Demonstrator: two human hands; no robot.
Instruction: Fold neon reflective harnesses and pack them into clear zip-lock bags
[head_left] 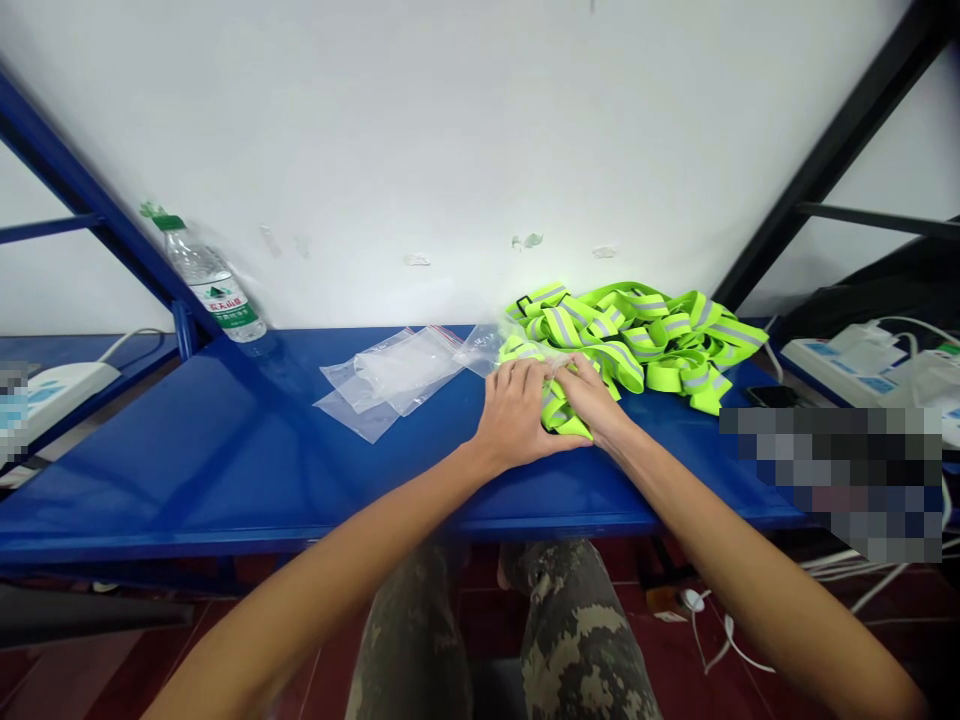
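Observation:
My left hand (516, 412) is closed at the near end of a clear plastic bag (484, 345), its thumb reaching right across a folded neon-yellow reflective strap (555, 412). Against it, my right hand (590, 398) curls around the strap's right side, with some of its fingers hidden. Part of the strap appears to be inside the bag, but the hands cover the opening. Just behind and to the right lies a tangled pile of neon-yellow reflective straps (675, 340) with grey stripes. Several flat zip bags (405, 370) overlap left of my left hand.
The blue tabletop (247, 450) meets a white wall (450, 150). A water bottle (217, 285) leans at the back left by a blue frame post. At right are a phone (772, 397) and a power strip (847, 370) with plugs and cables. Another power strip (64, 395) is left.

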